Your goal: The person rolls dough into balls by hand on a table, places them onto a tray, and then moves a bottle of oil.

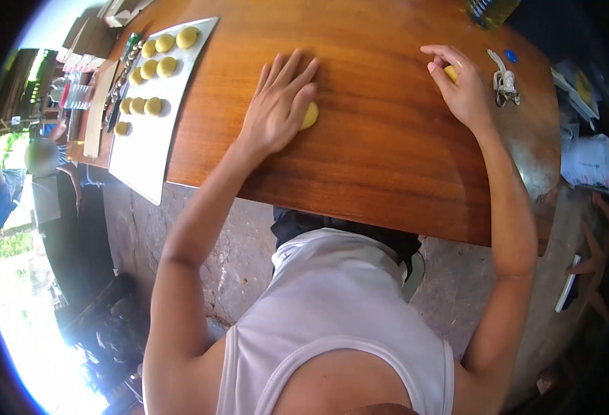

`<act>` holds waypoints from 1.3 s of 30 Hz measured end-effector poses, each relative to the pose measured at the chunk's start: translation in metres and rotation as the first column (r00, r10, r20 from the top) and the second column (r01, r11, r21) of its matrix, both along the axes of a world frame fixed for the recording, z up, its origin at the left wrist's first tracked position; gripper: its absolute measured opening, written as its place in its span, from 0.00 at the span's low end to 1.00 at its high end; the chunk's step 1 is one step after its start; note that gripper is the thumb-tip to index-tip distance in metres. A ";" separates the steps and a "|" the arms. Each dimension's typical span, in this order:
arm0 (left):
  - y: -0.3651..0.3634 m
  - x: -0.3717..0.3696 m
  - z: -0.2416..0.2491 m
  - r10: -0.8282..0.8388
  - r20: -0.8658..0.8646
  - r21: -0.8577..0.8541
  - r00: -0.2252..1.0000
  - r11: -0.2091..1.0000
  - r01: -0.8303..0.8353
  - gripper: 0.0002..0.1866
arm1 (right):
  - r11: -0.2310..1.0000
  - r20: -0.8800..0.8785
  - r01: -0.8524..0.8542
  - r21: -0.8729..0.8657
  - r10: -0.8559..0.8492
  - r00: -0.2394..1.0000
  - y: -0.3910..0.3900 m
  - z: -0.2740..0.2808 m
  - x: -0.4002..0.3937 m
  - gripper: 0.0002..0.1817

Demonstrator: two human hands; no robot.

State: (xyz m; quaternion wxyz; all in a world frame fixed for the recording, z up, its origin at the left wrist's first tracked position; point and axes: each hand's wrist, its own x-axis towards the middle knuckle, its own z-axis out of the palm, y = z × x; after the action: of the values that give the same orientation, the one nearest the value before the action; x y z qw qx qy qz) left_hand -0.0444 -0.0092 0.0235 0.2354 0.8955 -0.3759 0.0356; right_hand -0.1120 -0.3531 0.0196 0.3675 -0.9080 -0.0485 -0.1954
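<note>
My left hand lies palm down on the wooden table, its fingers spread. A flattened yellow dough piece shows from beneath the thumb side of that palm, against the table. At the right, my right hand is curled over the table around a small yellow dough ball, which shows between thumb and fingers. On the left of the table a metal tray bears several round yellow dough balls in rows.
Beyond the tray are boxes and a plastic jar. White cord-like items and a blue cap lie at the right. A bottle of yellow liquid stands at the far edge. Another person is at far left.
</note>
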 end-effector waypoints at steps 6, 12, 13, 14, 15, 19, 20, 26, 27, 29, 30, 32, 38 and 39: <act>-0.092 0.012 -0.002 -0.209 0.048 -0.008 0.977 0.978 0.209 0.36 | 0.987 0.122 0.079 -0.143 -0.061 0.991 -0.027 -0.037 0.012 0.16; -0.026 -0.092 0.013 -0.396 0.022 0.109 0.918 0.914 0.391 0.33 | 0.994 0.109 0.001 0.112 -0.014 0.994 0.004 -0.001 -0.005 0.11; -0.008 -0.104 0.012 -0.295 0.020 0.084 0.955 0.953 0.292 0.33 | 0.998 0.072 0.021 0.056 -0.025 0.997 0.005 0.003 -0.009 0.11; 0.006 -0.105 0.008 -0.188 0.015 0.058 0.982 0.981 0.186 0.32 | 0.999 0.033 0.036 -0.001 -0.036 0.999 0.005 0.006 -0.009 0.12; 0.020 -0.095 0.001 -0.190 0.022 0.061 0.982 0.980 0.188 0.32 | 0.998 0.051 0.030 0.048 -0.033 0.998 0.003 -0.003 -0.005 0.12; 0.016 -0.042 -0.010 0.010 0.099 0.046 0.995 0.999 -0.015 0.34 | 0.999 0.028 0.018 0.035 -0.019 0.999 0.005 0.000 0.001 0.12; 0.001 -0.027 -0.009 0.012 0.132 -0.019 0.991 1.000 -0.010 0.34 | 0.998 0.001 0.047 0.030 -0.047 0.999 0.007 0.002 0.002 0.12; -0.105 -0.004 0.005 -0.294 0.107 -0.047 0.950 0.953 0.300 0.29 | 0.999 0.027 0.036 0.039 -0.037 0.999 0.003 0.001 -0.001 0.11; -0.106 -0.020 0.005 -0.335 0.096 -0.038 0.937 0.940 0.340 0.28 | 1.000 0.092 0.012 0.016 -0.014 0.996 0.002 0.001 -0.003 0.12; -0.082 -0.056 0.008 -0.355 0.110 -0.008 0.928 0.934 0.358 0.29 | 0.998 0.046 -0.003 0.057 0.001 0.999 0.000 -0.001 -0.005 0.12; -0.067 -0.072 0.010 -0.382 0.139 0.026 0.914 0.924 0.382 0.31 | 0.995 0.018 -0.012 0.099 0.010 1.000 -0.001 0.000 -0.005 0.12; -0.032 -0.101 0.005 -0.281 0.121 -0.050 0.952 0.956 0.288 0.30 | 0.999 0.017 0.018 0.033 -0.019 1.000 0.003 0.004 -0.008 0.12; 0.023 -0.072 -0.008 0.133 0.084 -0.082 0.988 0.989 -0.126 0.28 | 1.000 -0.051 0.031 -0.001 -0.031 0.998 0.009 0.009 0.000 0.10; 0.018 -0.054 -0.002 0.111 0.131 -0.038 0.985 0.993 -0.107 0.28 | 0.996 0.077 0.002 -0.088 0.005 0.997 0.006 0.004 -0.001 0.10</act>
State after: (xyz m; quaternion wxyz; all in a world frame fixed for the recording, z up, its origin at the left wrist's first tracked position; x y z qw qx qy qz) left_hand -0.0980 0.0084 0.0214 0.2215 0.9067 -0.3404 0.1140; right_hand -0.1125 -0.3472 0.0232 0.3251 -0.9150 -0.0721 -0.2279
